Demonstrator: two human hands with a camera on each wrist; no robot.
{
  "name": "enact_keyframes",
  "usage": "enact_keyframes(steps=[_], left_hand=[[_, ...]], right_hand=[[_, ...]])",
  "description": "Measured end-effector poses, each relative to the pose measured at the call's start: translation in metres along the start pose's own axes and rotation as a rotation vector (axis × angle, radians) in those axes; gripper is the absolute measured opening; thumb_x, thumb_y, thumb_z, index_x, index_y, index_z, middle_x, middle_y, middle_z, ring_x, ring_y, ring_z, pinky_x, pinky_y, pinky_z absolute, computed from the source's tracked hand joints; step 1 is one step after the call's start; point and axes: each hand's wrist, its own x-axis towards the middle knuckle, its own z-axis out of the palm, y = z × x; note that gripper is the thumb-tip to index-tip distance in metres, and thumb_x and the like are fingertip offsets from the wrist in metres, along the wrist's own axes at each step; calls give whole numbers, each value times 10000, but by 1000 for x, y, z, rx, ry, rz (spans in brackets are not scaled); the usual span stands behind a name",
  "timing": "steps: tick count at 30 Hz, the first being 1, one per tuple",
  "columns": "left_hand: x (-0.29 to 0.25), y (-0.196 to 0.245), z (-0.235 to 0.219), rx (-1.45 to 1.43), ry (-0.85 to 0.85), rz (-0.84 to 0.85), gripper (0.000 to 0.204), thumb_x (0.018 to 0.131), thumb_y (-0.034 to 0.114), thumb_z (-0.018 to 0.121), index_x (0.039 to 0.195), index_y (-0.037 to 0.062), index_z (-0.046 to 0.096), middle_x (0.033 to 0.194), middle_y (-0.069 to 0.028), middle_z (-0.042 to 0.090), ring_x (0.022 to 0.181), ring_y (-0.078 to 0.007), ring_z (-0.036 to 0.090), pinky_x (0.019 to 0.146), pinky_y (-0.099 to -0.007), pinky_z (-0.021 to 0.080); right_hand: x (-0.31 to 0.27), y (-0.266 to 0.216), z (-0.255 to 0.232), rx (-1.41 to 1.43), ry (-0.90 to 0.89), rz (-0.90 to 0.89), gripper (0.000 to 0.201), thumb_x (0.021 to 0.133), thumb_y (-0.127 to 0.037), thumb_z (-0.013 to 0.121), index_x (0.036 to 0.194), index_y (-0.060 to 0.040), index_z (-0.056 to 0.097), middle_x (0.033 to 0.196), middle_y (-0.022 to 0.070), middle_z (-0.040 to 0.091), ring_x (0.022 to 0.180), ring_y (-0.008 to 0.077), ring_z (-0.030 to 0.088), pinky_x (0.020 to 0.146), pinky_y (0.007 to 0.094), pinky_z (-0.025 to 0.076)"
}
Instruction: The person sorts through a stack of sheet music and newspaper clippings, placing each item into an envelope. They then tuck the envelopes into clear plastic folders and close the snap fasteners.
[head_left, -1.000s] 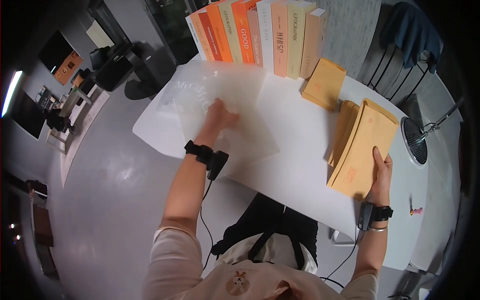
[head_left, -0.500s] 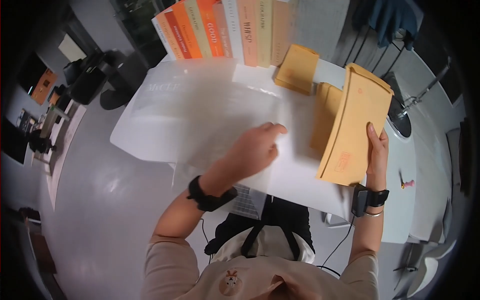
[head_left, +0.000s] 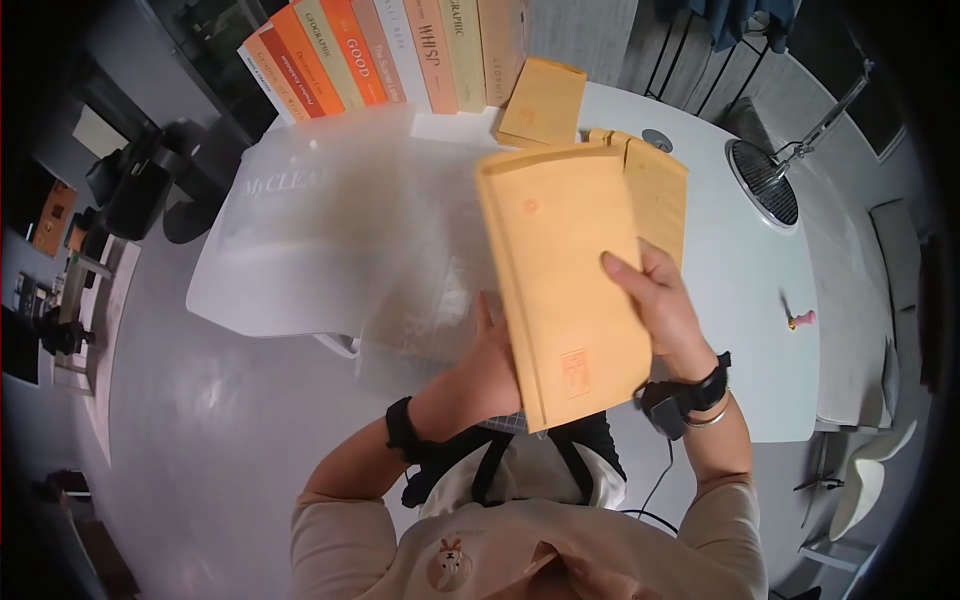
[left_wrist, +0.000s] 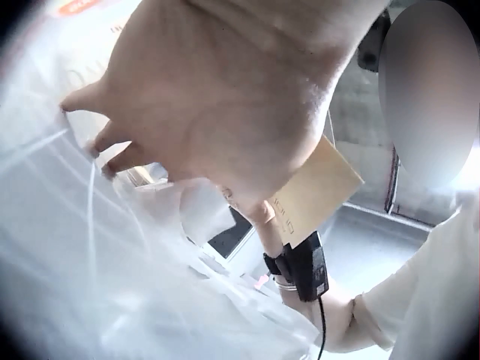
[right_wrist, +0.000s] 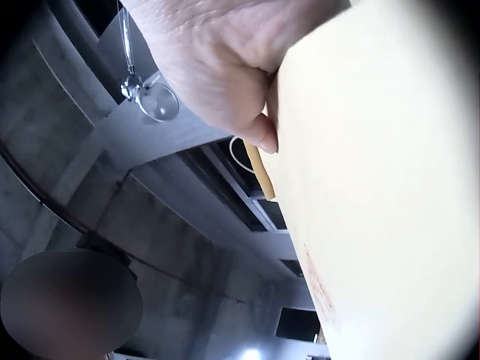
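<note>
My right hand [head_left: 668,310] grips a yellow kraft envelope [head_left: 565,270] by its right edge, thumb across the front. The envelope is held up over the table's front, its small red stamps facing me. My left hand [head_left: 487,372] is at its lower left edge, partly hidden behind it in the head view. In the left wrist view, the left hand's fingers [left_wrist: 120,154] stand apart, their tips at the edge of a large translucent plastic bag [left_wrist: 97,247]. The bag spreads over the table's left half, with pale printed letters on it.
A row of books [head_left: 400,60] stands along the back left of the white table [head_left: 740,340]. Beside it lies a smaller kraft envelope [head_left: 545,100], and more envelopes [head_left: 660,195] are behind the held one. A lamp [head_left: 765,180] and a small pink-handled object [head_left: 802,320] are at right.
The right hand has lifted the envelope and brought it left to the front middle. The left hand has moved toward the front edge, and the bag's near part has come over that edge.
</note>
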Motion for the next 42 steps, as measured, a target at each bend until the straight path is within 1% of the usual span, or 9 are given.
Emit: enact_keyframes(steps=[2,7,11,14,17,26,29,35,42], left_hand=[[-1,-12,-1,-126,58,91,541,803,379,630,1256,97,537,1325,-118,494,1264,-310,411,965,-640,203],[-17,-32,-27,336,169,210,433,779,142,658,1181,24,546,1179,-162,550,1103,-320,516,888,-403,452],[-15,-8,-35,632,240,-66,305,751,161,673,991,-4,585,976,-137,558,914,-298,553,767,-375,479],[-5,-7,-38,740,72,-190,292,743,169,682,947,-13,580,956,-141,565,901,-284,569,719,-340,498],[2,-4,-47,947,-102,-14,264,746,174,678,883,-28,579,909,-151,576,886,-279,579,696,-336,518],[16,17,-44,874,-122,-87,199,704,85,679,822,-56,605,846,-180,607,842,-286,608,674,-361,525],[22,7,-36,912,-177,-12,200,730,32,625,883,-89,575,764,-173,599,781,-293,625,644,-380,525],[29,10,-51,585,-102,-227,435,759,-22,554,1163,-117,426,766,-207,602,602,-341,619,536,-395,506],[7,46,-42,595,164,116,656,706,18,576,1306,-120,348,710,-140,580,549,-272,620,499,-326,510]], right_hand=[[6,10,6,-44,-61,19,318,948,-153,543,1189,55,540,1053,75,646,903,112,622,786,249,499],[11,21,-17,-213,-25,87,309,953,-136,517,1188,64,530,1018,64,644,895,100,604,782,243,491],[-2,27,-38,-432,-5,140,309,945,-124,514,1188,67,530,1022,67,640,889,101,601,785,244,487],[-12,26,-43,-444,-1,180,319,937,-118,516,1197,66,526,1036,72,636,900,104,599,798,243,482],[-20,11,-41,-388,-8,246,328,932,-113,519,1207,66,521,1047,73,634,913,109,600,811,243,481],[-31,1,-49,-407,-32,295,341,919,-105,530,1215,64,520,1039,70,637,907,110,606,814,245,483],[-37,-3,-51,-428,-54,321,334,917,-107,534,1208,58,530,1027,65,641,902,107,601,807,241,478],[-37,-4,-55,-516,-109,294,297,917,-122,544,1153,58,549,974,62,642,828,95,581,737,249,477],[28,0,1,-766,-21,137,305,923,-172,552,1134,48,534,892,59,624,764,96,557,676,261,468]])
